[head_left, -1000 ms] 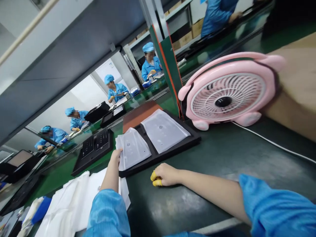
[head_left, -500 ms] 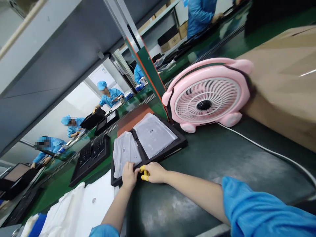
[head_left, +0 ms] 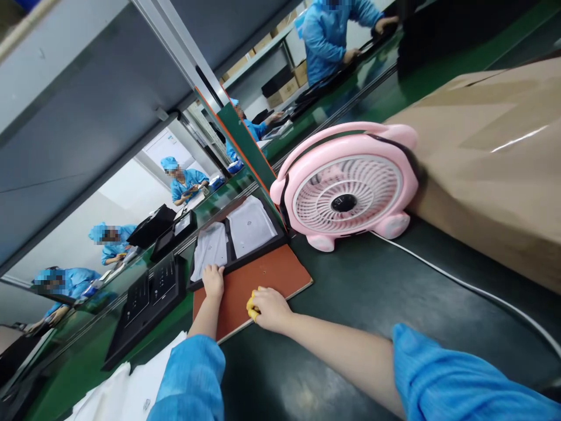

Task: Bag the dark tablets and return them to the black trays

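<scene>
My left hand (head_left: 213, 282) grips the near left edge of a black tray (head_left: 258, 249), its fingers closed over the rim. Two flat items in thin white sleeves lie side by side in the tray, the left sleeve (head_left: 211, 245) and the right sleeve (head_left: 251, 227). My right hand (head_left: 270, 310), with yellow finger covers, is apart from the tray. It is over the near edge of a reddish-brown board (head_left: 245, 292), fingers curled together and nothing visible in them.
A pink fan (head_left: 346, 193) stands right of the tray, its white cord (head_left: 456, 270) crossing the bench. Behind it is a large cardboard box (head_left: 495, 158). White sleeves (head_left: 131, 389) lie at lower left, beside another black tray (head_left: 146, 304). Several co-workers in blue work beyond.
The black tray has slid away from me with my left hand at its edge, baring the reddish-brown board's near part. My right hand has come off the tray. The view has shifted.
</scene>
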Demonstrator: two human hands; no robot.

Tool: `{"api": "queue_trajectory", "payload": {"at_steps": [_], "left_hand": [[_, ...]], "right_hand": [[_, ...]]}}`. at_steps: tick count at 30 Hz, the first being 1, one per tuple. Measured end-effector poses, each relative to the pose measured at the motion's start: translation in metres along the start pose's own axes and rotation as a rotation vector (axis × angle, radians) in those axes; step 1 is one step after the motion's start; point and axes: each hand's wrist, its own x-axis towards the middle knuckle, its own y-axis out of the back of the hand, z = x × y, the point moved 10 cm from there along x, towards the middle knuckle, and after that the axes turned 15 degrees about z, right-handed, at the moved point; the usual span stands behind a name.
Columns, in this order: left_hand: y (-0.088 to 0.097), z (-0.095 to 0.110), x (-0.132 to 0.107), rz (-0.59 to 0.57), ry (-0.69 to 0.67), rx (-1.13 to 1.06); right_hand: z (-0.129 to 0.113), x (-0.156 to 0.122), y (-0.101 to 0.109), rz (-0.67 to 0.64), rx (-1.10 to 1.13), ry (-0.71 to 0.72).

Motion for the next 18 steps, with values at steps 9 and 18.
{"api": "queue_trajectory", "payload": {"at_steps": [9,18], "left_hand": [[-0.048,0.009,0.05,0.008,0.232,-0.047],[-0.076,0.021,0.078,0.014,0.314,-0.222]], "right_hand": [[0.004,0.002,-0.013,-0.059,-0.037,-0.038],[0.015,-0.003,-0.022,-0.084,-0.086,-0.08]]}}
